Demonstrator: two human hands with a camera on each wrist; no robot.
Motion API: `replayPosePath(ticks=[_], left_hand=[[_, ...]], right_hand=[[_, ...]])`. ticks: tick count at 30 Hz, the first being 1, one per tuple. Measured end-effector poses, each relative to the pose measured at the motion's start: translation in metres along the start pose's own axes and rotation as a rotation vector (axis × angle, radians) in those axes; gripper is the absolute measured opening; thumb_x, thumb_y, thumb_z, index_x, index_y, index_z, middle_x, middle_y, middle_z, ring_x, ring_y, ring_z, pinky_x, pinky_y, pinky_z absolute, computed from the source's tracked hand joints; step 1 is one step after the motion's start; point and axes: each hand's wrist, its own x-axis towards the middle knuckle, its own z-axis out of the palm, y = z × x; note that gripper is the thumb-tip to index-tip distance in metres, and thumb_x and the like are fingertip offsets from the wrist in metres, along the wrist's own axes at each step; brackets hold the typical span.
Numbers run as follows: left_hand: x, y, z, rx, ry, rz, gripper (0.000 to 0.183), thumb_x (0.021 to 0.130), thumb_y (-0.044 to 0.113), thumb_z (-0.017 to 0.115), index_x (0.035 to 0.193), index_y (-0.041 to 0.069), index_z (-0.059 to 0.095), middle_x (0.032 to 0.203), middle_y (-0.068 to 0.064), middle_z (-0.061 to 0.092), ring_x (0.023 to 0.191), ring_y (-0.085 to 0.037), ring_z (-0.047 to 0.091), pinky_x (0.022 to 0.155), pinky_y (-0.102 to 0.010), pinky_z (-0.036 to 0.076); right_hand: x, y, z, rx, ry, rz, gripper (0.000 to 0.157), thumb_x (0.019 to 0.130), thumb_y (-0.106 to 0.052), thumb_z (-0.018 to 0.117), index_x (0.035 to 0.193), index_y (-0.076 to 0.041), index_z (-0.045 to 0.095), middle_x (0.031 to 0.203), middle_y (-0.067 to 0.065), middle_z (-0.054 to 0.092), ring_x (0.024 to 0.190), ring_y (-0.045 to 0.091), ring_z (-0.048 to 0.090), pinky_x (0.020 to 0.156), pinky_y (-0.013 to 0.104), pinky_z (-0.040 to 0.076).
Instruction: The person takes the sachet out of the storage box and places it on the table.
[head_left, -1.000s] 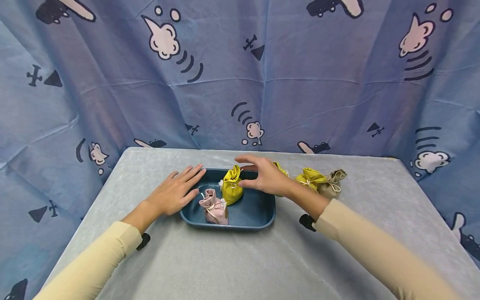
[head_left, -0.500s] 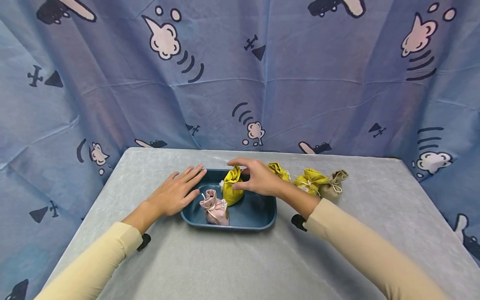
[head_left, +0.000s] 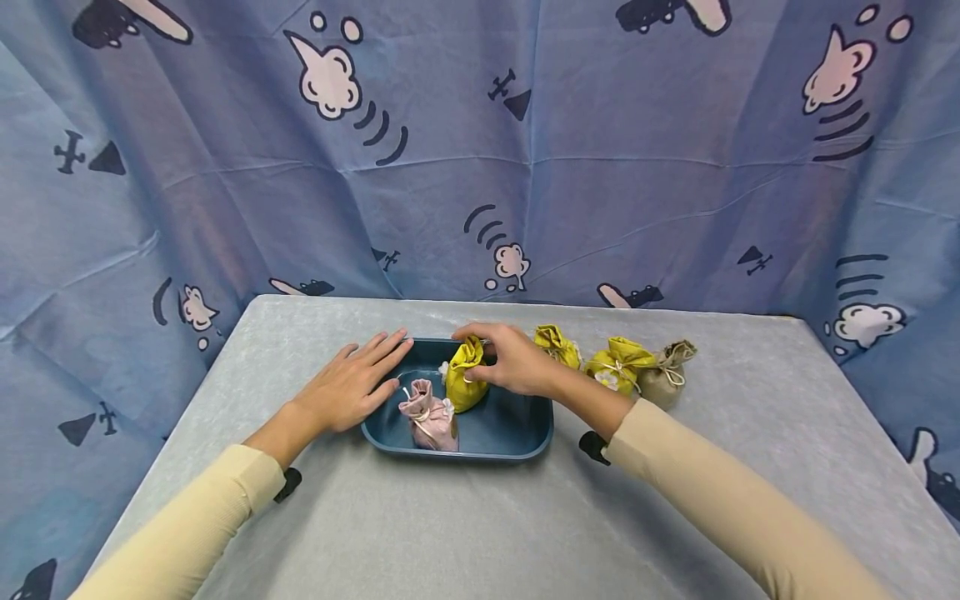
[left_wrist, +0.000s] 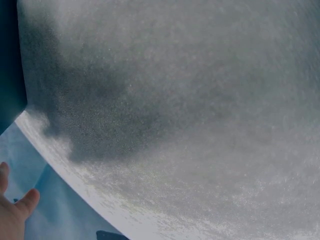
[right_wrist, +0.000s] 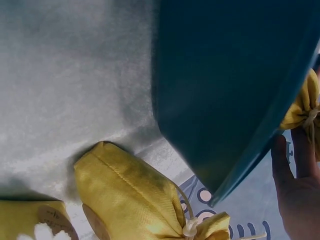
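My left hand lies with straight fingers on the left rim of a dark blue tray. Inside the tray a yellow drawstring pouch stands upright, and my right hand holds its upper part between thumb and fingers. A pink drawstring pouch sits in front of it, at the tray's near left. The right wrist view has the fingers against the yellow pouch beyond the tray wall. Only a thumb and part of the left hand show in the left wrist view.
Right of the tray, two more yellow pouches and a brown burlap pouch are lined up on the grey cloth-covered table. A blue patterned curtain hangs behind the table's far edge.
My right hand has moved left over the tray, and its thumb and fingers have closed on the yellow pouch. The left hand has kept its place.
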Motion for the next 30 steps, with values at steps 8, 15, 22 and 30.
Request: replayPosePath(ticks=[8,15,22,30], left_hand=[[-0.001,0.002,-0.001,-0.002,-0.001,0.003,0.063,0.106,0.037,0.043,0.161,0.021,0.018,0.167,-0.002,0.014,0.151,-0.031,0.017,0.112,-0.065,0.022],[-0.001,0.002,-0.001,0.002,0.009,0.007,0.063,0.106,0.037,0.043,0.161,0.021,0.018,0.167,-0.001,0.014,0.151,-0.030,0.018,0.112,-0.064,0.023],[-0.002,0.002,-0.001,0.014,0.012,0.015,0.063,0.106,0.037,0.044,0.161,0.020,0.018,0.166,-0.004,0.016,0.150,-0.031,0.019,0.112,-0.065,0.024],[0.000,0.002,-0.001,0.022,0.028,0.025,0.062,0.106,0.035,0.044,0.161,0.018,0.021,0.166,-0.005,0.019,0.150,-0.032,0.022,0.111,-0.065,0.025]], right_hand=[[-0.004,-0.002,-0.001,-0.039,-0.005,0.018,0.042,0.088,-0.007,0.076,0.128,-0.003,0.065,0.129,0.010,0.064,0.110,0.020,0.060,0.096,0.038,0.050],[-0.007,-0.003,-0.004,-0.011,0.004,0.013,0.039,0.089,-0.002,0.073,0.127,-0.001,0.066,0.130,0.011,0.064,0.116,0.022,0.060,0.099,0.039,0.050],[-0.009,-0.004,-0.004,-0.013,0.019,-0.001,0.038,0.088,-0.001,0.073,0.126,-0.001,0.067,0.130,0.010,0.064,0.124,0.025,0.057,0.099,0.040,0.049],[-0.013,-0.015,-0.015,0.016,0.039,-0.013,0.038,0.087,0.003,0.073,0.124,-0.003,0.067,0.129,0.013,0.065,0.116,0.026,0.063,0.094,0.037,0.053]])
